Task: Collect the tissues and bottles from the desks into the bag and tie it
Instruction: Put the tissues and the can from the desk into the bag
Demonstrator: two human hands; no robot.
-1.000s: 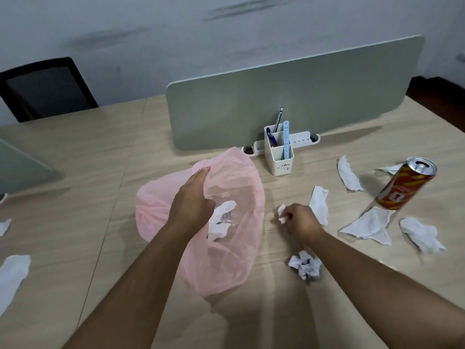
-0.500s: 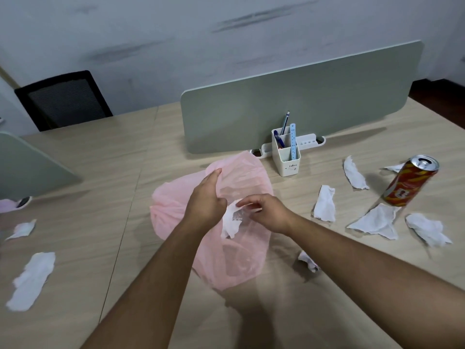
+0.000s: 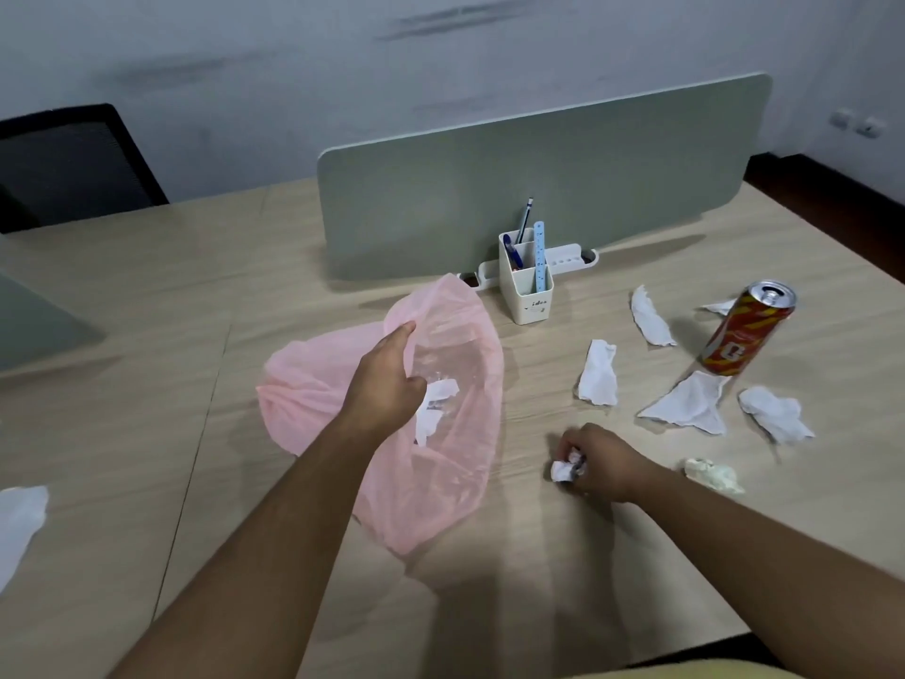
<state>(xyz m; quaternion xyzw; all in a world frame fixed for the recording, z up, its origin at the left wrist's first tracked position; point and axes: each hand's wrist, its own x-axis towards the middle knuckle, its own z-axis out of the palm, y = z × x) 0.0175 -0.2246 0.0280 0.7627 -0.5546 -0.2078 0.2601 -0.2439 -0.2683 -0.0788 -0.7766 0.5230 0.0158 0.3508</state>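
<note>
**Inspector:** Pale wood desk (image 3: pixel 147 335), grey divider panel (image 3: pixel 538 188) standing across the back, white pen holder (image 3: pixel 526 286) in front of it; black chair (image 3: pixel 73 159) at far left. State the step in hand.

**Assistant:** Collection, tissue stage; the pink bag (image 3: pixel 303 399) lies on the desk left of centre; the left hand (image 3: pixel 387 379) grips its rim, fingers curled over the edge, holding the mouth agape; one white tissue (image 3: pixel 436 409) sits inside.

**Inspector:** The other hand?

**Assistant:** The right hand (image 3: pixel 602 463) is low at the desk, just right of the bag, fingers closed round a crumpled tissue (image 3: pixel 563 470); whether that wad is clear of the surface, I cannot tell.

**Inspector:** Outstanding items?

**Assistant:** Loose tissues (image 3: pixel 598 372) scattered to the right; a yellowish wad (image 3: pixel 715 475) beside the right forearm; a red can (image 3: pixel 744 333) upright among them; another tissue (image 3: pixel 19 521) at the left edge. Tying not yet begun; the task is, in my judgement, at an early stage.

**Inspector:** Requirement for the next move?

**Assistant:** Carry the gripped wad leftward to the bag's mouth and release it well past the rim; the film looks limp, so the left hand should hold the opening wide or it may fold shut.
</note>
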